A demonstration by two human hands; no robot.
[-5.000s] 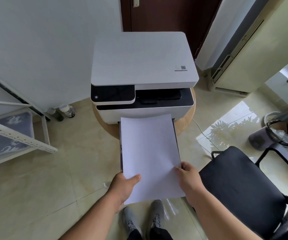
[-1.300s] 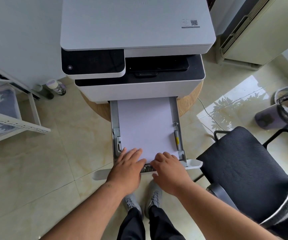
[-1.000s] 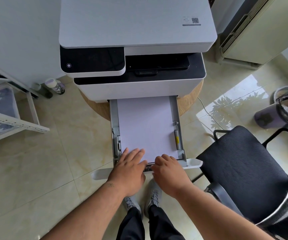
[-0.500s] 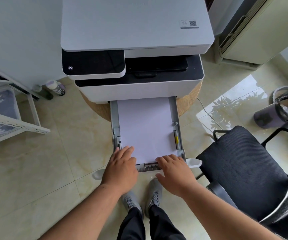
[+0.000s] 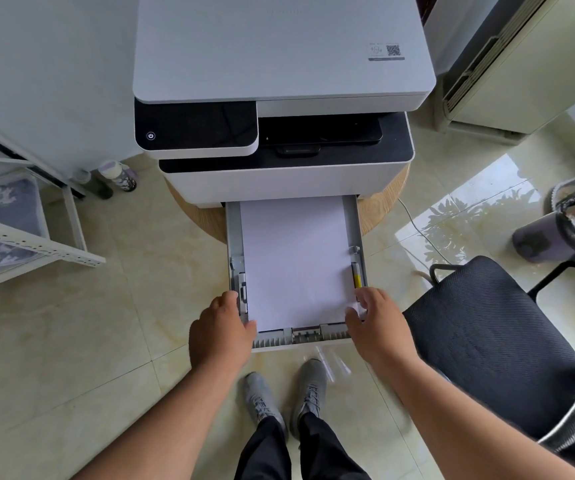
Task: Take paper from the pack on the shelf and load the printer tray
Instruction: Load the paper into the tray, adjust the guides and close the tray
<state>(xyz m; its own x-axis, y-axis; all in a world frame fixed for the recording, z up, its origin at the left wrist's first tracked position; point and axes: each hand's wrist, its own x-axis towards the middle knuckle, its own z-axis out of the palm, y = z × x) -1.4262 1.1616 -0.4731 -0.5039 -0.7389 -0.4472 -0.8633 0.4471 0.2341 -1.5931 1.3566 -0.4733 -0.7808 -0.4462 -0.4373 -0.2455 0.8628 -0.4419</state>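
A: Paper (image 5: 294, 261) where?
B: Flat in pulled-out tray (image 5: 356, 223), btwn both hands; left hand (image 5: 222, 329) and right hand (image 5: 377, 323) fingers curl on tray's near corners.
A: Nearby?
B: Printer (image 5: 279, 98) behind; black chair (image 5: 486, 337) just right.

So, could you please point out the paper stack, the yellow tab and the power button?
paper stack (image 5: 294, 261), head view, middle of top sheet
yellow tab (image 5: 357, 281), head view, its yellow part
power button (image 5: 151, 136), head view, its centre
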